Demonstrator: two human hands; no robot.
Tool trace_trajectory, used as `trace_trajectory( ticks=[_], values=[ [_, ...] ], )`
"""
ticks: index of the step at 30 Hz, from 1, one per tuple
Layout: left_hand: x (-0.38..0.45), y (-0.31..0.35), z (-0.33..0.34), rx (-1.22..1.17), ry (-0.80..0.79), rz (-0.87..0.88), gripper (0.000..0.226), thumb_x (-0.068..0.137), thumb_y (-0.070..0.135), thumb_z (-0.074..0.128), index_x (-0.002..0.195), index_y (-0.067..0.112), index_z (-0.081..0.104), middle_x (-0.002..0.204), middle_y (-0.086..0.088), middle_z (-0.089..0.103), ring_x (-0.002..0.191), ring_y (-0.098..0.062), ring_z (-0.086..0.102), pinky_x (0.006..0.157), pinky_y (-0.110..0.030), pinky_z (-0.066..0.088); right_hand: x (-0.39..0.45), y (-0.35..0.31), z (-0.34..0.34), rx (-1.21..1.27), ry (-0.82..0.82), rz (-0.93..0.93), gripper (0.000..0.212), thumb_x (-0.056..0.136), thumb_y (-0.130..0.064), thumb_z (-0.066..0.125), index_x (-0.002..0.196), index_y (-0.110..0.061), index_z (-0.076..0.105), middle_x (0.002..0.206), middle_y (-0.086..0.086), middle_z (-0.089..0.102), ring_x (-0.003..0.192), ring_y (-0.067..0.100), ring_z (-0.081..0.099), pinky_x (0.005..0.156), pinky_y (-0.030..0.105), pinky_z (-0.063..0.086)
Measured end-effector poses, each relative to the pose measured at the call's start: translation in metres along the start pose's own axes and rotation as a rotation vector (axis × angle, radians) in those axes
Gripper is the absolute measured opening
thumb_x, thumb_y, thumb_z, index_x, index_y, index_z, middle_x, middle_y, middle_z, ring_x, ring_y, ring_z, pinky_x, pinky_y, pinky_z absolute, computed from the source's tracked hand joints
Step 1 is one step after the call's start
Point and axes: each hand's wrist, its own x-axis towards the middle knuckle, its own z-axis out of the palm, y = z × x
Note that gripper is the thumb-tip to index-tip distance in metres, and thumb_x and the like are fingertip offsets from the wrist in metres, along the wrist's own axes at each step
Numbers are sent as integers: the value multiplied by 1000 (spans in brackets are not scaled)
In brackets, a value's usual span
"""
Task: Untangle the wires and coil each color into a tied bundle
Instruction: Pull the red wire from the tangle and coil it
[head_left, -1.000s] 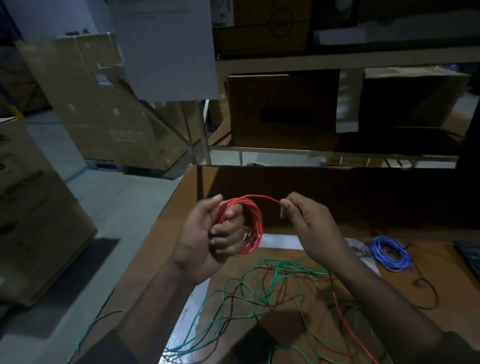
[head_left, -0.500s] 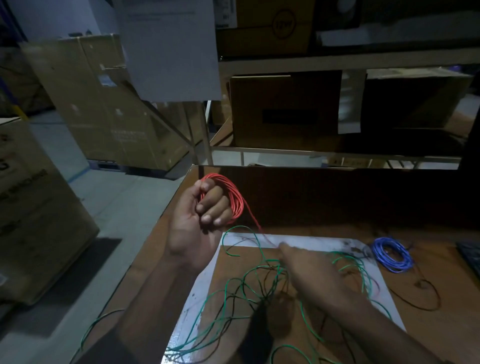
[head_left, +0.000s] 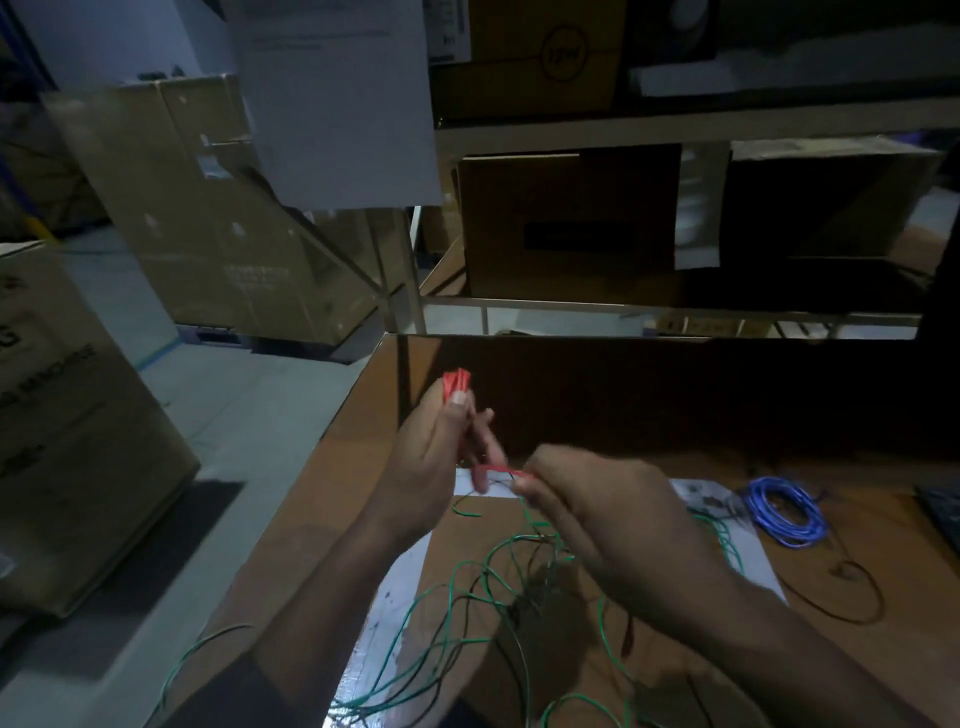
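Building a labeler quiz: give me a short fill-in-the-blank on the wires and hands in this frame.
1. The left hand grips a coil of ____ wire.
2. The right hand pinches the red wire's loose ____.
3. The coiled bundle lying at the right on the table is ____.
4. The wire still loose and tangled on the table is mostly ____.

Missing words: red; end; blue; green

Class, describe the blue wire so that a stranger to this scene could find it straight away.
Start at the brown table and look to its right side, beyond the white sheet. There the blue wire lies as a neat round coil. Unlike the green wire sprawled loose beside it, it is already coiled.
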Motion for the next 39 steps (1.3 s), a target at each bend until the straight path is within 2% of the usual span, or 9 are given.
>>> trace_trajectory(
  ticks=[4,7,11,17,19,23,26,32,39],
  values=[
    [-4,2,5,75,-106,-42,35,111,32,35,94,6,52,69,-14,49,58,-27,46,50,-29,40,15,16,-13,132,124,65,37,102,-58,35,91,-30,57,78,-13,55,67,6,54,57,31,46],
    [-8,12,9,-9,-181,-187,31,111,22,36,101,-3,52,65,-10,43,52,-23,40,45,-23,31,23,31,-11,164,177,115,39,99,-59,41,89,-27,60,77,-13,56,69,4,54,59,33,48],
    [-11,17,10,-216,-272,-228,31,109,20,35,84,9,49,49,9,40,36,0,37,54,-45,14,23,49,0,216,122,226,40,95,-62,43,84,-27,58,73,-11,55,67,4,52,59,40,49],
    [-8,0,-9,-144,-261,-169,34,95,38,62,85,5,60,56,1,45,43,-5,39,51,-32,27,14,63,9,219,-68,268,43,90,-65,47,73,-27,53,67,-6,54,63,7,50,58,41,47],
    [-6,-7,-17,51,-256,-152,37,92,42,68,88,5,62,67,-4,51,53,-10,46,52,-24,39,11,68,7,252,-61,263,42,88,-65,50,73,-26,55,66,-5,54,63,10,51,57,41,46],
    [-9,-13,-15,199,-313,-179,40,101,48,57,82,14,65,65,2,51,57,-13,47,54,-29,40,12,69,0,299,59,227,29,91,-53,55,81,-27,62,74,-9,55,67,9,53,57,34,45],
    [-12,-5,-3,-1,-328,-212,42,107,37,45,68,31,62,55,9,43,50,-9,39,53,-29,33,16,71,1,294,154,238,30,93,-52,55,85,-24,63,78,-10,55,72,9,53,58,31,45],
    [-8,2,-6,-481,-243,-314,42,106,37,48,68,20,45,49,9,28,34,-3,24,48,-30,23,9,90,16,242,133,296,39,98,-58,41,80,-25,54,74,-8,52,69,9,52,59,43,46],
    [-2,-6,-5,-1007,-201,-362,38,109,35,40,76,18,49,48,9,26,32,-4,27,49,-21,37,-8,81,48,204,-57,411,31,104,-50,33,85,-28,46,73,-6,54,66,7,51,59,37,43]
  ],
)
